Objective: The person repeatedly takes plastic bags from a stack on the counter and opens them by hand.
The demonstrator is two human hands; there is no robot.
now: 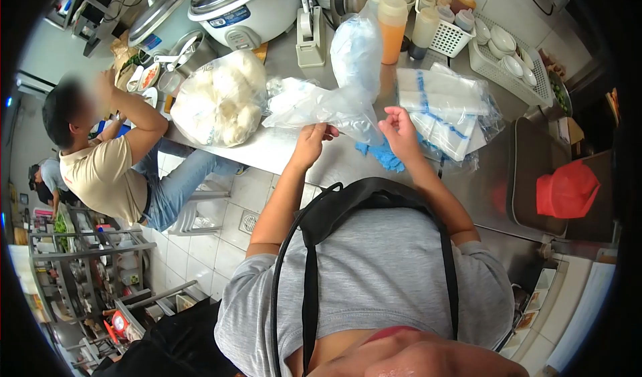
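Observation:
A clear plastic bag lies over the front of the steel counter. My left hand is closed on the bag's near edge, thumb and fingers pinching the film. At the bag's right side my right hand has its fingers curled against the plastic edge; the exact grip is partly hidden. Just beyond stands a bulging bag with whitish-blue contents. To the left sits a full clear bag of pale round pieces. A crumpled blue glove-like item lies beside my right wrist.
Stacked flat plastic bags lie on the right. Behind are a tape dispenser, an orange bottle, a rice cooker and a basket of bowls. A seated person is at left; a red bag is far right.

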